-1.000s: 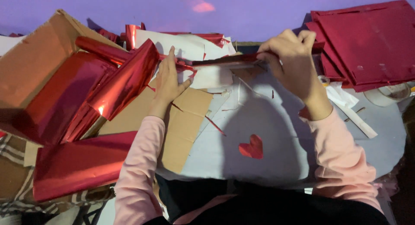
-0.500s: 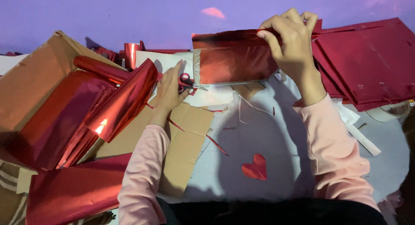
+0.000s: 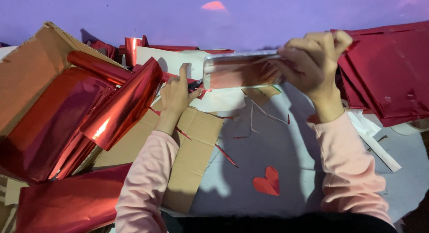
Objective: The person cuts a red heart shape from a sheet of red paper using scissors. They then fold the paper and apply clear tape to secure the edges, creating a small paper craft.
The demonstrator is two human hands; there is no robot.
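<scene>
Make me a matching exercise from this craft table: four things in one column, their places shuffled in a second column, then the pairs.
Things:
1. foil sheet
2. paper heart
3. foil roll
4. red stack

Places:
A. far right of the table
B. flat on the grey surface, near the body
C. held up in the right hand
D. left of the left hand, over cardboard

Pairs: 1-C, 2-B, 3-D, 4-A

My left hand (image 3: pixel 176 95) covers most of the dark tool (image 3: pixel 195 85) it holds, so I cannot tell what kind it is. My right hand (image 3: pixel 313 63) hides one end of the foil sheet (image 3: pixel 239 71). The red sheets (image 3: pixel 389 72) on the right and the foil rolls (image 3: pixel 58 125) on the left run off the frame's edges. The foil's face is blurred by glare.
</scene>
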